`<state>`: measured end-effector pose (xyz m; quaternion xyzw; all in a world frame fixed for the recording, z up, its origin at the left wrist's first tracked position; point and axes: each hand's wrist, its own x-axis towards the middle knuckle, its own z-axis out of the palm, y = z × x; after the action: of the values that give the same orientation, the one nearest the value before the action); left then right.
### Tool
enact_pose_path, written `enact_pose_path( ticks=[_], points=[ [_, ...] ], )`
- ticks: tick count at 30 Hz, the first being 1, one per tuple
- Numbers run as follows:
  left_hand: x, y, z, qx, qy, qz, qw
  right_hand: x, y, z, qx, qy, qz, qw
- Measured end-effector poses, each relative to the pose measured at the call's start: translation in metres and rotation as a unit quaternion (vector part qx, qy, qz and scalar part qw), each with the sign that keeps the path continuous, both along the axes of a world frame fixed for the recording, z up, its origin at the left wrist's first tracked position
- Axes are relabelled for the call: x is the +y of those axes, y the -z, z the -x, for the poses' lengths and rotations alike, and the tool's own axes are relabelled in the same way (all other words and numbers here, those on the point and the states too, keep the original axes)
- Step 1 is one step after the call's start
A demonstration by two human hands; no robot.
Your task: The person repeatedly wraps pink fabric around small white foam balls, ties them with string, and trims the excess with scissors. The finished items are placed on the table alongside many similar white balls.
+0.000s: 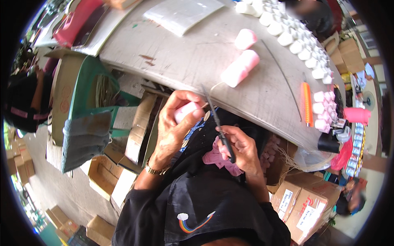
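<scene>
My left hand (174, 119) is closed round a small pink candle (185, 112), with a short bit of wick showing by the fingertips. In my right hand (242, 149) is a thin-bladed knife (214, 107), gripped by its black handle, its blade pointing up and away toward the table edge. The blade is close to the left fingertips; I cannot tell whether it touches the wick. A larger pink candle (240, 69) lies on its side on the table just beyond, a pale wick at its near end. Behind it is a shorter pink piece (246, 39).
Rows of white pieces (286, 39) line the table's far right. Near them are a thin rod (283, 78), an orange-handled cutter (306, 104) and pink pieces (324, 107). A pink cloth (221, 158) lies on my lap. Cardboard boxes (301, 205) and a green chair (80, 98) flank me.
</scene>
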<state>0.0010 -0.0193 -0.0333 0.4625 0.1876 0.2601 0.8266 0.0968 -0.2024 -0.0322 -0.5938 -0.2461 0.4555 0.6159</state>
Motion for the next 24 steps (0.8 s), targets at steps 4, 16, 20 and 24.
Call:
enact_pose_path(
  ticks=[4, 16, 20, 24],
  points=[
    [0.001, -0.003, -0.001, 0.008, -0.044, -0.029, 0.999, -0.004, -0.024, -0.006, -0.258, 0.011, 0.019, 0.966],
    [-0.036, -0.029, -0.02, -0.066, 0.045, -0.19, 0.979, -0.008, -0.053, -0.109, -0.692, 0.232, 0.298, 0.615],
    [-0.048, -0.027, -0.037, -0.054, 0.099, -0.231, 0.966, -0.013, -0.072, -0.078, -0.707, 0.164, 0.197, 0.659],
    [-0.053, -0.022, -0.051, -0.035, 0.132, -0.349, 0.927, -0.012, -0.076, -0.037, -0.577, 0.035, -0.022, 0.816]
  ],
)
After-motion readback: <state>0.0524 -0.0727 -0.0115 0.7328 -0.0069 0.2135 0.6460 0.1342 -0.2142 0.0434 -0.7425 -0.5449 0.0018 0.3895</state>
